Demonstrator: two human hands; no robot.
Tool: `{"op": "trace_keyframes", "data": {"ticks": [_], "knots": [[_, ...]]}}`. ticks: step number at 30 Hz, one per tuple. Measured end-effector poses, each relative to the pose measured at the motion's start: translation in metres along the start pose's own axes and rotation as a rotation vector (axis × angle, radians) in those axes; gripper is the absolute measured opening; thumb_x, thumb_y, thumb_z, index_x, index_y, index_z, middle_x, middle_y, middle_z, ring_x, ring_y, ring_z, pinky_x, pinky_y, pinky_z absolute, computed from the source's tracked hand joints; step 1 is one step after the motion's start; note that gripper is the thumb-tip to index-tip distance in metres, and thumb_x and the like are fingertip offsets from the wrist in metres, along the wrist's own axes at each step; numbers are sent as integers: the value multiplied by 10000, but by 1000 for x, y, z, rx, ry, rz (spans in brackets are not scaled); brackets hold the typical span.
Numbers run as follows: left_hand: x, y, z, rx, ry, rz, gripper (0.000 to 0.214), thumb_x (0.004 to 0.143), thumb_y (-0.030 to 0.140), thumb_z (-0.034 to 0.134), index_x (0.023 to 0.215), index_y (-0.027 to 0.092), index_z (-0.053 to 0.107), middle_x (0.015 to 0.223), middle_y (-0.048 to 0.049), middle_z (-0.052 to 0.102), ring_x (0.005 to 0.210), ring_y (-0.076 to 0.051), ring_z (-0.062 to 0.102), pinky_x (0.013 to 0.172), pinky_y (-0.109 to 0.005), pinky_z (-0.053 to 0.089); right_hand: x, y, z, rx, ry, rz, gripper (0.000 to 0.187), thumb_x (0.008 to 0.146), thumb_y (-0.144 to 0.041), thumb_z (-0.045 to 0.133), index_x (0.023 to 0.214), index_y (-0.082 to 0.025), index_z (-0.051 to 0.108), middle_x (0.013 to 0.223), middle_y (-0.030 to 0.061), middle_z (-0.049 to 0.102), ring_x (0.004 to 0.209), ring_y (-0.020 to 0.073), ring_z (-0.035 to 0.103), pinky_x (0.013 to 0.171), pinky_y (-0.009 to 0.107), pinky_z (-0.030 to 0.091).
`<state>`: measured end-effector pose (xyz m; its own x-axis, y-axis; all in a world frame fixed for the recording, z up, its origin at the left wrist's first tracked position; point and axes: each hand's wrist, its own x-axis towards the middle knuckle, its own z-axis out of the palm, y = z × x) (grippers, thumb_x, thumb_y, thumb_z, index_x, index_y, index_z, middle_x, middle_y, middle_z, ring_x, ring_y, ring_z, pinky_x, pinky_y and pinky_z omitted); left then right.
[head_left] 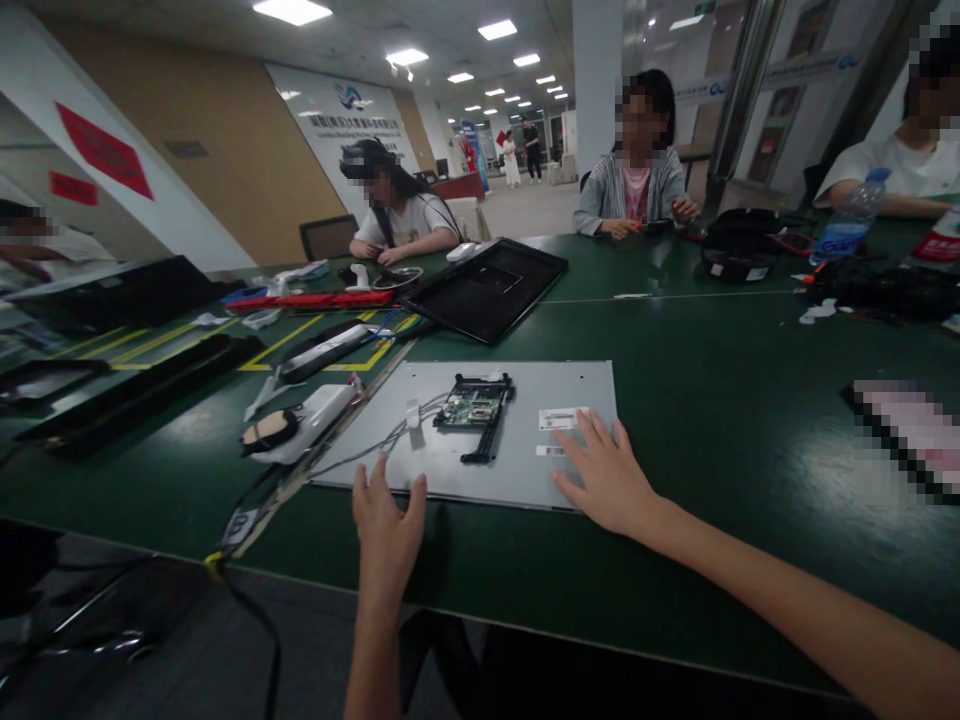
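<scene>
A flat grey display panel (517,475) lies back side up on the green table, close to its front edge. On it sits a green circuit board (474,405) in a black bracket (487,437), with grey cables (386,440) running off to the left. My right hand (604,475) is spread over the panel's right end, fingertips by a white label (559,419); whether it presses on the panel I cannot tell. At the near left edge of the panel is my left hand (390,515), fingers apart and holding nothing.
A black plastic cover (491,290) lies beyond the panel. To the left are a white device with a tan pad (300,425) and long black frame parts (142,395). A phone (911,435) and a water bottle (851,215) are at right. Several people sit around the table.
</scene>
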<state>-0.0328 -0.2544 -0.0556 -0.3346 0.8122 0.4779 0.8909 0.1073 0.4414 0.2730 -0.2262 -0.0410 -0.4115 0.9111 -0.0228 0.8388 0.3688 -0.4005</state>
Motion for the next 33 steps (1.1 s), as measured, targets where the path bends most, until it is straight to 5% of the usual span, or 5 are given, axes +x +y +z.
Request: {"op": "trace_keyframes", "data": {"ticks": [5,13,25,33], "knots": [[-3,11,-1,97,4,178,582,934,447,473,1414,127,402,1550,-219,251,1467,-367,170,1174,-548,207,-1,3,0,22,6,-14,646,973,-570,302,1528,-238,313,1633,128,145,1491,346,46,1153,604,41],[14,48,1,121,-447,651,614,950,383,475,1508,241,263,1612,-113,173,1486,-313,131,1169,-523,261,-1,1,-1,4,20,-14,605,962,-537,360,1497,-254,376,1628,113,177,1487,361,63,1151,615,46],[73,41,31,205,-606,694,718,906,489,516,1497,148,292,1555,-181,304,1435,-313,295,1140,-483,310,-5,2,-11,34,-30,-53,645,947,-585,376,1505,-262,367,1633,128,148,1487,367,27,1145,618,21],[118,44,57,207,-551,621,715,901,501,479,1457,69,350,1494,-238,372,1370,-337,397,1104,-455,353,-5,3,-10,39,-36,-53,649,953,-598,345,1517,-278,341,1635,114,146,1488,357,14,1149,612,14]]}}
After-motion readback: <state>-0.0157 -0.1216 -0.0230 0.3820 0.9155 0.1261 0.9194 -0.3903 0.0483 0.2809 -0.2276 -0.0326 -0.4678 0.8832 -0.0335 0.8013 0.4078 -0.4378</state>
